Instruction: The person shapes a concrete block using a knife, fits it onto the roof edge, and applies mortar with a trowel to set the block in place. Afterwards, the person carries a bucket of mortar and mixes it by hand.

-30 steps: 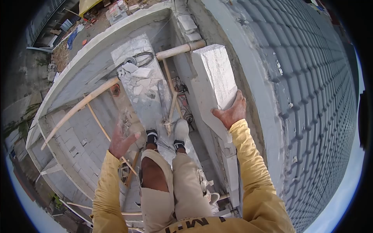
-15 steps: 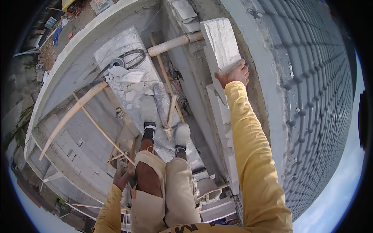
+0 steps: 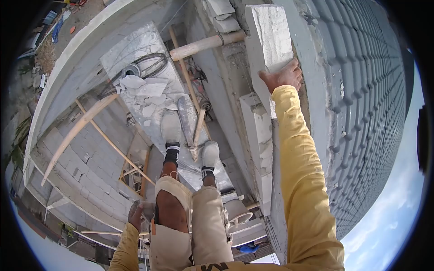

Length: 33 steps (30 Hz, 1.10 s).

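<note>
My right hand grips the near end of a long white concrete block, fingers over its right edge and thumb on the left. The block lies along the top of the wall, close to the end of a round wooden pole. Nearer me, a row of pale blocks runs along the same wall. My left hand hangs low beside my left knee. Its fingers are blurred, and whether they hold anything cannot be made out.
I stand on a dusty plank platform with broken block pieces, a coiled cable and a long flat tool. Grey roof tiles slope off to the right. A bucket is beside my right leg. A drop opens at left.
My right hand and the block have shifted forward and to the right. My left hand has dropped slightly lower beside my knee. The view has moved a little too.
</note>
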Available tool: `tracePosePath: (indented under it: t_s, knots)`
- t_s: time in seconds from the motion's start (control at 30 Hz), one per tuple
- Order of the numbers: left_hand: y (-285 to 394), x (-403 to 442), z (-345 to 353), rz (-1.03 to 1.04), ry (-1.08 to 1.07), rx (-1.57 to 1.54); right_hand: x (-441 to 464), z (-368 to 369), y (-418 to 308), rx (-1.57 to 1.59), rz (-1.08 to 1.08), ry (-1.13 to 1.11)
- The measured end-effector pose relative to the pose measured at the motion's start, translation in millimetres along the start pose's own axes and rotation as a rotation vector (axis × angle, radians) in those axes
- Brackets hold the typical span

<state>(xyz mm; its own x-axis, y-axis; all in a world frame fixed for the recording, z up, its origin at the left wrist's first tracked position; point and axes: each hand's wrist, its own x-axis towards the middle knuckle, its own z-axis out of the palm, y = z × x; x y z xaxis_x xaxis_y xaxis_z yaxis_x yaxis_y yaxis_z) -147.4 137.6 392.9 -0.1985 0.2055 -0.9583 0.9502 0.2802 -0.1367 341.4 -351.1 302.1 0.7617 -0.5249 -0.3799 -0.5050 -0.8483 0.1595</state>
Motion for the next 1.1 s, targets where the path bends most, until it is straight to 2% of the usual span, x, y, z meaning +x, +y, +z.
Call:
tracePosePath:
  t_s: [0.27,0.4,0.47,0.57,0.67,0.87,1.1]
  knots:
    - [16.5,-3.7,2.4,0.048,-0.157,-0.049,30.8,63.0,-10.8,-0.03,0.038,-0.068]
    - [24.6,-7.8,6.1,-0.009,-0.003,-0.032,47.0,99.7,-12.8,-0.093,0.056,-0.112]
    - [10.5,8.0,-8.6,0.047,-0.129,-0.105,54.4,118.1,-12.8,-0.093,0.063,-0.123]
    - [-10.2,28.2,-21.6,0.122,-0.094,-0.049,63.3,143.8,-11.8,-0.093,0.093,-0.147]
    - [-35.8,44.3,-38.2,0.088,-0.119,-0.106,74.9,166.9,-7.6,-0.117,0.095,-0.186]
    - [-43.4,42.3,-41.6,-0.046,-0.098,-0.205,83.3,187.3,-1.9,-0.063,0.078,-0.254]
    - [-19.3,26.6,-19.0,0.015,-0.143,-0.226,88.3,214.5,1.6,-0.14,0.058,-0.287]
